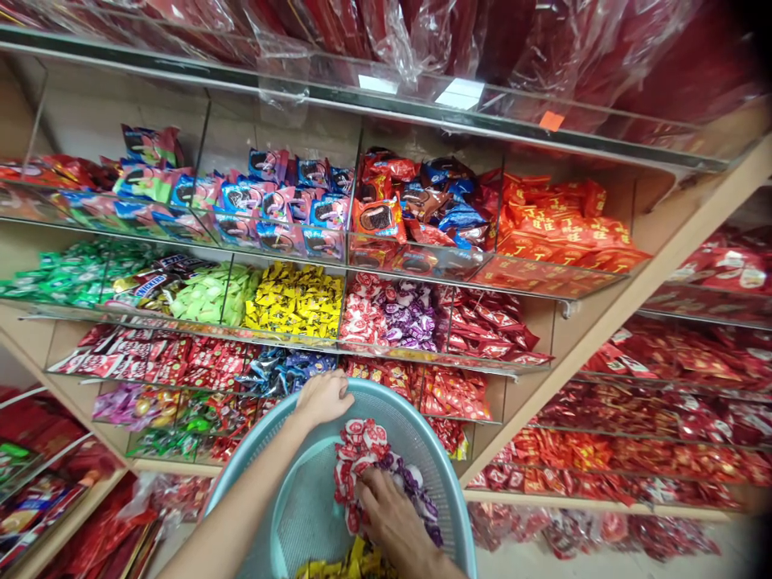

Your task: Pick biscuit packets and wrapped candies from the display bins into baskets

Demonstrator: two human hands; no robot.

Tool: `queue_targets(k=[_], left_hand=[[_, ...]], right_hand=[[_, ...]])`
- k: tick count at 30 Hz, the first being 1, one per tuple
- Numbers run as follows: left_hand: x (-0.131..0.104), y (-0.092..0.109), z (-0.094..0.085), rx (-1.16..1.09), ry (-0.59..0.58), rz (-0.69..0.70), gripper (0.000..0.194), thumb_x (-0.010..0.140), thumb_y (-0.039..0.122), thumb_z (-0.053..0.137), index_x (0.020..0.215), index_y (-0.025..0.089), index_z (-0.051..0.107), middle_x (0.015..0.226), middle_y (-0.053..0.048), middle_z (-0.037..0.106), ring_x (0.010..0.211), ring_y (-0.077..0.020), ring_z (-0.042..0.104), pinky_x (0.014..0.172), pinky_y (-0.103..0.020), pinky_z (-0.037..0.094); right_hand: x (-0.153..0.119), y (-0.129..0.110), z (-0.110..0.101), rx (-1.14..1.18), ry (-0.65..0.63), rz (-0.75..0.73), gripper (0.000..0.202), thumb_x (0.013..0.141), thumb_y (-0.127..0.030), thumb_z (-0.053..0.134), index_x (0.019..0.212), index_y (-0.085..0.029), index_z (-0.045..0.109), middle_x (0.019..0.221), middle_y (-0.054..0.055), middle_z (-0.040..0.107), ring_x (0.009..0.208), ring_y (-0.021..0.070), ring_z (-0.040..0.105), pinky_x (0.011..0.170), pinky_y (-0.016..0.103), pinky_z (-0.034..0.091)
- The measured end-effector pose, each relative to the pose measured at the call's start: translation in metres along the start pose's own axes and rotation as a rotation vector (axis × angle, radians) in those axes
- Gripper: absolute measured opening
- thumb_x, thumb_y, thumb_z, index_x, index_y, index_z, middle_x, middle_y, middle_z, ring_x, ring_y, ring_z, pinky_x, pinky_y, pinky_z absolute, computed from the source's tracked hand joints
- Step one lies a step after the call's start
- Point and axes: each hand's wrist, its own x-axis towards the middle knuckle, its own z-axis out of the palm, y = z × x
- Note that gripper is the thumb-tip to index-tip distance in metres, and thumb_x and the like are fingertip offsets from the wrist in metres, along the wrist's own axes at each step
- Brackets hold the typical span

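Observation:
A round light-blue plastic mesh basket (446, 474) is in front of me at the bottom centre. My left hand (326, 396) is closed over its far rim. Inside lie red-and-white wrapped candies (363, 437) and purple-and-white wrapped candies (416, 482). Yellow wrapped candies (338, 565) show at the near side, partly cut off by the frame. Down in the basket, my right hand (389, 511) rests on the red and purple candies with its fingers loosely spread. Its fingertips are partly hidden among the wrappers.
Ahead stands a tilted-looking wooden shelf rack (675, 233) with clear-walled bins of wrapped sweets. Yellow candies (295, 301) and purple candies (410, 315) fill middle bins. Glass shelf edges (422, 277) jut toward me. More red packets (669, 354) sit on the right.

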Motion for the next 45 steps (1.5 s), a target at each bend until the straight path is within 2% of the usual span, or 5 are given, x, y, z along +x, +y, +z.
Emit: queue_targets(k=[10,14,22,31,45], left_hand=[[-0.001,0.001,-0.002,-0.013,0.001,0.001,0.021,0.075,0.032,0.046,0.058,0.020,0.048,0.081,0.000,0.060,0.074,-0.0167,0.058,0.064,-0.028,0.037],[-0.002,0.002,-0.004,-0.021,-0.012,-0.030,0.020,0.075,0.032,0.047,0.059,0.020,0.049,0.083,-0.001,0.061,0.076,-0.0168,0.058,0.066,-0.028,0.038],[-0.001,0.001,-0.001,-0.006,0.019,-0.005,0.019,0.076,0.031,0.046,0.061,0.020,0.051,0.082,-0.002,0.062,0.076,-0.0176,0.059,0.066,-0.027,0.039],[-0.003,0.001,-0.003,-0.015,0.000,-0.031,0.019,0.075,0.033,0.046,0.061,0.021,0.052,0.083,-0.001,0.062,0.075,-0.0168,0.059,0.067,-0.027,0.040],[0.000,-0.005,0.006,0.003,0.042,0.008,0.020,0.076,0.034,0.046,0.061,0.021,0.050,0.078,-0.001,0.061,0.071,-0.0158,0.058,0.063,-0.026,0.038]], right_hand=[[-0.002,0.004,-0.013,0.064,-0.099,0.011,0.051,0.060,-0.031,0.076,0.101,-0.022,0.049,0.103,0.005,0.055,0.092,0.0249,0.054,0.077,0.038,0.050],[0.020,0.011,-0.066,0.183,-0.057,0.003,0.046,0.068,-0.036,0.070,0.107,-0.024,0.048,0.106,0.004,0.053,0.094,0.0226,0.053,0.079,0.036,0.048],[0.126,0.054,-0.178,0.365,0.418,0.058,0.024,0.087,-0.029,0.044,0.110,-0.021,0.046,0.106,0.007,0.050,0.102,0.0184,0.049,0.088,0.032,0.041],[0.222,0.070,-0.177,0.333,0.071,0.472,0.060,0.067,-0.056,0.059,0.110,-0.017,0.044,0.108,0.012,0.048,0.098,0.0247,0.055,0.080,0.037,0.042],[0.231,0.071,-0.167,0.291,0.078,0.420,0.051,0.065,-0.050,0.061,0.102,-0.018,0.047,0.106,0.010,0.052,0.101,0.0244,0.053,0.080,0.034,0.042]])
